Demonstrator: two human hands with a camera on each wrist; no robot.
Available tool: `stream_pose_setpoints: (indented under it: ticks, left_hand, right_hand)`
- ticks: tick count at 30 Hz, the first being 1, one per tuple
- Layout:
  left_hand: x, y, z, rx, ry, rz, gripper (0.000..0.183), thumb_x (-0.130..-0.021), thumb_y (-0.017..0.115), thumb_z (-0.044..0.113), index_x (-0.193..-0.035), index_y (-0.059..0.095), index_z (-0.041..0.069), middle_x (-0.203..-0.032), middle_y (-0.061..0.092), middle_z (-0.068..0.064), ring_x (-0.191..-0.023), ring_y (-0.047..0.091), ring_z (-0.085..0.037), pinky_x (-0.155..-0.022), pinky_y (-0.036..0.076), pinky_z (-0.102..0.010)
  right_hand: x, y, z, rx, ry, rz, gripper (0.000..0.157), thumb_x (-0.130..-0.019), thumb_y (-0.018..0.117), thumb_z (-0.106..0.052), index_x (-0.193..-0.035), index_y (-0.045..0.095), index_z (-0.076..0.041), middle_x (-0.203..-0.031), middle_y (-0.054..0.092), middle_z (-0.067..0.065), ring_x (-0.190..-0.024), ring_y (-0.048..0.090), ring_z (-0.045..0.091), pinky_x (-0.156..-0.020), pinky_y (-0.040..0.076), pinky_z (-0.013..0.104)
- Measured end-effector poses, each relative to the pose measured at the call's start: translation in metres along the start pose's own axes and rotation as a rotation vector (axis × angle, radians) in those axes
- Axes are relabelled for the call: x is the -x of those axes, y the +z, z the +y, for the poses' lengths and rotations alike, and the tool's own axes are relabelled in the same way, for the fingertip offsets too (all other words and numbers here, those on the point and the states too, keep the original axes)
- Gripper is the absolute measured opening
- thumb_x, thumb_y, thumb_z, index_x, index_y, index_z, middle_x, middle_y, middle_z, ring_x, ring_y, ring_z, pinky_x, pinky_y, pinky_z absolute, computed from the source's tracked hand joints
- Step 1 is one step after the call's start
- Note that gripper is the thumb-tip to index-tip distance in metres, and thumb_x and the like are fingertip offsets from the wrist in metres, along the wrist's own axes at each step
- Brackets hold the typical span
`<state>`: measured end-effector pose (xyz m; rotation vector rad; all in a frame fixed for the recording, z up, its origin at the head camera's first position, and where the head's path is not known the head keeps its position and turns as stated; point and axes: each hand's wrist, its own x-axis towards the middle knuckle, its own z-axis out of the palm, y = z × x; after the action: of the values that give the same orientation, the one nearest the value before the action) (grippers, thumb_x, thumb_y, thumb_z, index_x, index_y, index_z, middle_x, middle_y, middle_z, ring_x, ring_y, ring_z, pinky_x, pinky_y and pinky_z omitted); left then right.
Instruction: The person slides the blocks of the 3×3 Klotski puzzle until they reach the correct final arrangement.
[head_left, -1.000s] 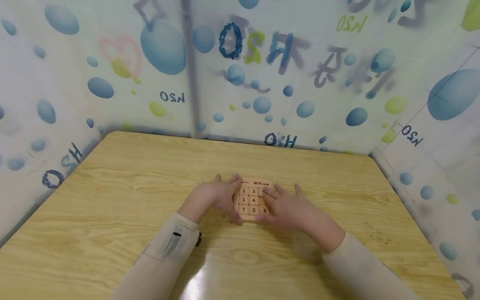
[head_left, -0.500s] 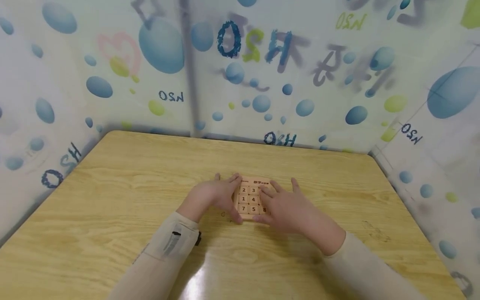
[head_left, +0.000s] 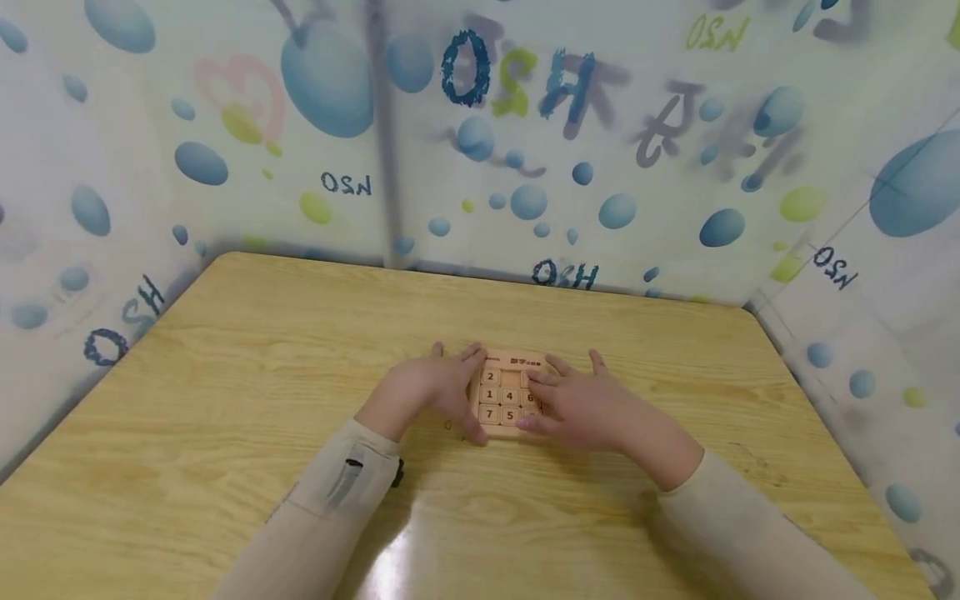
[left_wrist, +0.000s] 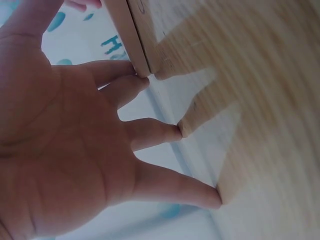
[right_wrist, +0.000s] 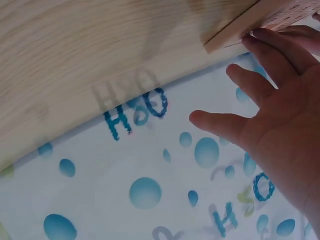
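Note:
A wooden number slide puzzle (head_left: 510, 362) lies flat on the table. Tiles 2, 1, 4, 6, 7 and 5 can be read, and a gap shows in the middle of the back row. My left hand (head_left: 442, 390) braces the puzzle's left side, thumb by the front corner, index and middle fingertips at the back corner. In the left wrist view its fingers (left_wrist: 160, 186) are straight and spread, some tips on the table. Over the right column, my right hand (head_left: 585, 408) touches the tiles with extended fingers, covering the front-right tile and most of the back-right one.
The wood-grain table (head_left: 300, 333) stretches out on all sides of the puzzle. Behind its far edge rises a pale wall covering (head_left: 465, 233) printed with blue drops and letters, which continues along both sides.
The 6 tile now shows in the middle of the right column, where a gap was. The 3 tile has left the back-middle slot. My right hand shifted slightly; the left hand stayed put.

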<state>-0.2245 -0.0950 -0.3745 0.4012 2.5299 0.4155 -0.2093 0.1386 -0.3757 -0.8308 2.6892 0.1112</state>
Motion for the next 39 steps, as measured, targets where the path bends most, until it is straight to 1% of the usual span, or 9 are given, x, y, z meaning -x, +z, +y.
stream_pose_setpoints:
  ticks: [7, 10, 15, 17, 23, 29, 33, 36, 39]
  left_hand:
    - [0.001, -0.001, -0.003, -0.022, 0.000, -0.026, 0.134, -0.075, 0.092, 0.059, -0.174, 0.009, 0.021, -0.182, 0.001, 0.004, -0.164, -0.002, -0.054, -0.125, 0.014, -0.082]
    - [0.001, -0.001, -0.003, -0.023, 0.001, -0.026, 0.134, -0.076, 0.092, 0.060, -0.173, 0.009, 0.021, -0.182, 0.001, 0.005, -0.164, -0.002, -0.054, -0.126, 0.014, -0.082]
    - [0.002, 0.000, -0.002, -0.016, 0.003, -0.005, 0.136, -0.074, 0.094, 0.058, -0.173, 0.010, 0.020, -0.182, 0.002, 0.003, -0.164, -0.001, -0.054, -0.125, 0.011, -0.082]
    - [0.001, 0.000, -0.001, -0.018, 0.006, -0.001, 0.135, -0.074, 0.094, 0.058, -0.173, 0.011, 0.019, -0.182, 0.002, 0.003, -0.164, -0.001, -0.054, -0.125, 0.011, -0.083]
    - [0.001, 0.001, 0.000, -0.025, 0.022, -0.012, 0.133, -0.076, 0.093, 0.056, -0.173, 0.010, 0.019, -0.182, 0.001, 0.002, -0.162, -0.003, -0.056, -0.124, 0.012, -0.084]
    - [0.001, 0.001, 0.000, -0.018, 0.025, -0.017, 0.130, -0.078, 0.092, 0.055, -0.173, 0.011, 0.020, -0.182, 0.002, 0.004, -0.163, -0.003, -0.056, -0.125, 0.014, -0.083]
    - [0.000, 0.000, -0.001, -0.014, 0.012, -0.017, 0.131, -0.076, 0.092, 0.057, -0.173, 0.012, 0.020, -0.182, 0.003, 0.004, -0.164, -0.001, -0.054, -0.123, 0.017, -0.084]
    - [0.001, 0.000, 0.000, -0.015, -0.002, -0.015, 0.131, -0.076, 0.092, 0.059, -0.173, 0.012, 0.021, -0.182, 0.003, 0.005, -0.165, -0.001, -0.052, -0.121, 0.018, -0.087]
    - [0.002, 0.001, 0.001, -0.013, -0.013, -0.002, 0.132, -0.075, 0.093, 0.058, -0.173, 0.013, 0.022, -0.182, 0.004, 0.006, -0.165, -0.001, -0.051, -0.120, 0.017, -0.088]
  right_hand:
    - [-0.018, -0.005, -0.016, -0.066, -0.122, -0.017, 0.077, -0.107, 0.040, -0.070, -0.168, 0.034, -0.023, -0.178, 0.026, -0.007, -0.169, 0.016, 0.027, -0.128, 0.007, 0.081]
    - [-0.019, -0.004, -0.015, -0.071, -0.105, -0.025, 0.074, -0.107, 0.041, -0.068, -0.167, 0.038, -0.024, -0.177, 0.030, -0.007, -0.169, 0.015, 0.028, -0.128, 0.005, 0.081]
    - [-0.011, -0.003, -0.009, -0.041, -0.035, -0.024, 0.071, -0.107, 0.044, -0.066, -0.164, 0.045, -0.023, -0.174, 0.036, -0.005, -0.168, 0.015, 0.031, -0.125, 0.004, 0.084]
    - [-0.008, -0.004, -0.010, -0.019, -0.046, -0.016, 0.072, -0.107, 0.043, -0.068, -0.164, 0.045, -0.023, -0.174, 0.036, -0.005, -0.168, 0.016, 0.031, -0.125, 0.005, 0.085]
    - [-0.005, -0.004, -0.030, -0.009, -0.153, -0.010, 0.077, -0.106, 0.039, -0.072, -0.166, 0.040, -0.025, -0.174, 0.034, -0.008, -0.169, 0.015, 0.026, -0.126, 0.006, 0.083]
    - [-0.016, -0.004, -0.031, -0.025, -0.108, -0.038, 0.075, -0.106, 0.039, -0.070, -0.168, 0.034, -0.027, -0.176, 0.030, -0.008, -0.169, 0.014, 0.027, -0.126, 0.003, 0.083]
    - [-0.025, -0.005, -0.023, -0.047, -0.120, -0.033, 0.074, -0.108, 0.042, -0.067, -0.169, 0.032, -0.026, -0.177, 0.026, -0.007, -0.169, 0.014, 0.029, -0.126, 0.004, 0.084]
    - [-0.024, -0.005, -0.020, -0.053, -0.123, -0.026, 0.075, -0.108, 0.042, -0.067, -0.169, 0.031, -0.025, -0.178, 0.024, -0.008, -0.169, 0.014, 0.028, -0.126, 0.004, 0.083]
    - [-0.013, -0.004, -0.019, -0.043, -0.093, -0.025, 0.077, -0.107, 0.043, -0.068, -0.169, 0.032, -0.025, -0.178, 0.023, -0.008, -0.169, 0.012, 0.028, -0.128, 0.004, 0.081]
